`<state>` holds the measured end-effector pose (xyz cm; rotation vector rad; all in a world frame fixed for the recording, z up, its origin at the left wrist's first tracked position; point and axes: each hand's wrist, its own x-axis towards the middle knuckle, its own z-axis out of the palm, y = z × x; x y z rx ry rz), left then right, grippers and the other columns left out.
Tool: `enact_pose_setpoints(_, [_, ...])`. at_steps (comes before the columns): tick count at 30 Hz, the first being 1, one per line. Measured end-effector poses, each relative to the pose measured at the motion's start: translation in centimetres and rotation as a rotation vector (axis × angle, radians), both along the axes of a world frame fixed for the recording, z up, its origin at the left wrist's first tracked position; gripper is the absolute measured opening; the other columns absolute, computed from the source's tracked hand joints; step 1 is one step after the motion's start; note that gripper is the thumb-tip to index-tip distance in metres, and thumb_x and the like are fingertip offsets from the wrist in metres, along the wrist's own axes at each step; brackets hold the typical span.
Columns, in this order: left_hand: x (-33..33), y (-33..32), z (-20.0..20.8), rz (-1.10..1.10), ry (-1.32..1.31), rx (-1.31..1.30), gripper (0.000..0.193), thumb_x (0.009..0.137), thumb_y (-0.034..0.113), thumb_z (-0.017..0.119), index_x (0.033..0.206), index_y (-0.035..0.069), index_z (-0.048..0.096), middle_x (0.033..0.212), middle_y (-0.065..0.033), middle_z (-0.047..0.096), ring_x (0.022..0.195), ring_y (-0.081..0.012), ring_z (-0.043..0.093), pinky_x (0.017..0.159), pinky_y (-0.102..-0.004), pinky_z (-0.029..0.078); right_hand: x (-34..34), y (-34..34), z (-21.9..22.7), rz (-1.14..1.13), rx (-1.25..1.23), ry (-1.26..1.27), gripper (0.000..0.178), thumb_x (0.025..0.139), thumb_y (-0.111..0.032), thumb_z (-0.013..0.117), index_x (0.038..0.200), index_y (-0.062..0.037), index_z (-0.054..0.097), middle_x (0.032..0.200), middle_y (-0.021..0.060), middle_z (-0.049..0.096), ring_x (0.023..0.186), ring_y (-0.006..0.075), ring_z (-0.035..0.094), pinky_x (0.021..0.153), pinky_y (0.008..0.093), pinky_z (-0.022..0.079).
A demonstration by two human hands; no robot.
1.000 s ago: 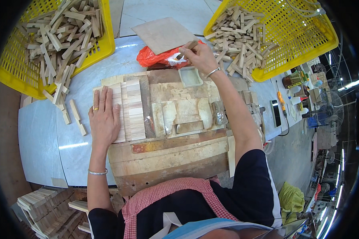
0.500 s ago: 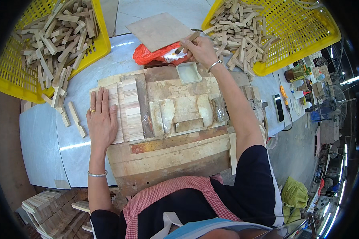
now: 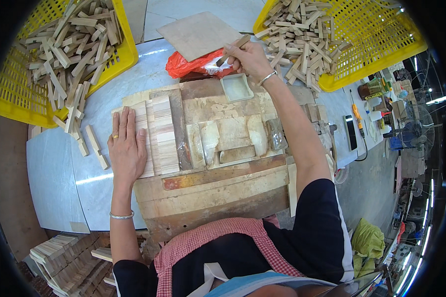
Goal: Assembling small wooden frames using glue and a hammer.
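My left hand (image 3: 127, 148) lies flat on a row of light wooden strips (image 3: 162, 136), its fingers stretched out near the row's left edge. The strips sit side by side on a worn wooden board (image 3: 208, 193). Up at the far side, my right hand (image 3: 248, 59) is closed round the handle of a brush (image 3: 242, 41). Its tip points down to white paste (image 3: 215, 65) in a red plastic bag (image 3: 181, 66). Just below that hand stands a small square dish (image 3: 237, 88) with a pale coating inside.
Yellow baskets heaped with wooden sticks stand at the far left (image 3: 129, 54) and far right (image 3: 376, 64). A thin flat board (image 3: 198, 34) leans over the bag. Loose sticks (image 3: 96, 147) lie left of my left hand. A phone (image 3: 350, 132) and an orange-handled tool (image 3: 357, 116) are at the right.
The brush and my right hand have shifted slightly at the bag, with the handle a little more upright. My left hand stays flat on the strips. The whole view has shifted a little.
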<state>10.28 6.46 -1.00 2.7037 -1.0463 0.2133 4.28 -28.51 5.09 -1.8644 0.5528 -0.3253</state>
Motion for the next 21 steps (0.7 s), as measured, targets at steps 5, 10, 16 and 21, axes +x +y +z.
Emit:
enact_pose_setpoints(5, [0.0, 0.0, 0.2, 0.006, 0.009, 0.017, 0.049, 0.1, 0.033, 0.033, 0.143, 0.009, 0.035, 0.151, -0.0062, 0.031, 0.141, -0.0268, 0.024, 0.103, -0.0462, 0.031, -0.1, -0.2, 0.1, -0.029, 0.123, -0.049, 0.031, 0.089, -0.03, 0.064, 0.083, 0.0005, 0.065, 0.066, 0.0038, 0.062, 0.05, 0.0061, 0.055, 0.043, 0.0193, 0.044])
enact_pose_setpoints(10, [0.0, 0.0, 0.1, 0.01, 0.017, 0.026, 0.05, 0.1, 0.033, 0.033, 0.144, 0.009, 0.034, 0.151, -0.0063, 0.031, 0.141, -0.0271, 0.024, 0.103, -0.0467, 0.031, -0.3, 0.4, 0.7, -0.022, 0.076, -0.011, 0.03, 0.09, -0.028, 0.063, 0.082, 0.0012, 0.065, 0.066, 0.0036, 0.062, 0.049, 0.006, 0.054, 0.042, 0.0189, 0.043])
enact_pose_setpoints(16, [0.0, 0.0, 0.2, 0.001, 0.017, 0.009, 0.05, 0.1, 0.033, 0.034, 0.144, 0.01, 0.035, 0.151, -0.0061, 0.031, 0.141, -0.0267, 0.024, 0.104, -0.0462, 0.03, -0.2, -0.1, -0.2, -0.033, 0.088, -0.088, 0.029, 0.09, -0.026, 0.062, 0.081, 0.0005, 0.065, 0.065, 0.0039, 0.062, 0.048, 0.006, 0.053, 0.041, 0.0191, 0.042])
enact_pose_setpoints(21, [0.0, 0.1, 0.0, 0.002, 0.005, 0.014, 0.05, 0.099, 0.033, 0.035, 0.144, 0.01, 0.035, 0.151, -0.0062, 0.031, 0.141, -0.0268, 0.024, 0.103, -0.0461, 0.031, -0.7, 0.0, -0.8, -0.005, 0.314, -0.137, 0.025, 0.091, -0.023, 0.061, 0.083, -0.0003, 0.065, 0.063, 0.0032, 0.06, 0.048, 0.0062, 0.053, 0.04, 0.0196, 0.04])
